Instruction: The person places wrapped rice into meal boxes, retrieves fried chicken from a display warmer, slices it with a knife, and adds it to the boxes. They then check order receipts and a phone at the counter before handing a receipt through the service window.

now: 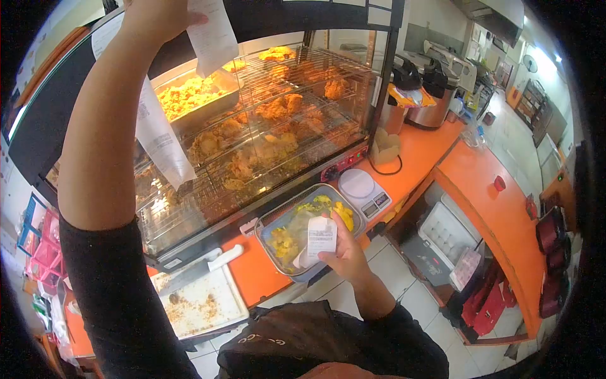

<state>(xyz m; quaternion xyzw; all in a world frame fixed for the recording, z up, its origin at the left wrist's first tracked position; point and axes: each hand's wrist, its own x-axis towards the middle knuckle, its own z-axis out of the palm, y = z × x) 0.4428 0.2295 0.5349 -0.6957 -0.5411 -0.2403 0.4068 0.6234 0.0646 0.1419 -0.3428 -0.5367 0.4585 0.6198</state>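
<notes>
My left hand (158, 19) is raised at the top edge of the view, in front of the glass display case. Its thumb lies against a paper receipt (212, 31); the other fingers are cut off or hidden. A longer receipt (161, 139) hangs below, behind my forearm. My right hand (346, 256) pinches a small printed receipt (321, 236) between thumb and fingers. This slip is above a metal tray (260, 235) holding yellow and greenish pieces, partly in clear plastic. Inside the case, fried chicken pieces (276, 108) lie on wire racks, beside a pan of fried bits (188, 96).
A kitchen scale (366, 192) stands right of the tray on the orange counter (413, 148). At lower left, a white-handled knife (225, 258) lies across a crumb-covered white cutting board (230, 297). A carton of eggs (447, 230) sits below the curved counter.
</notes>
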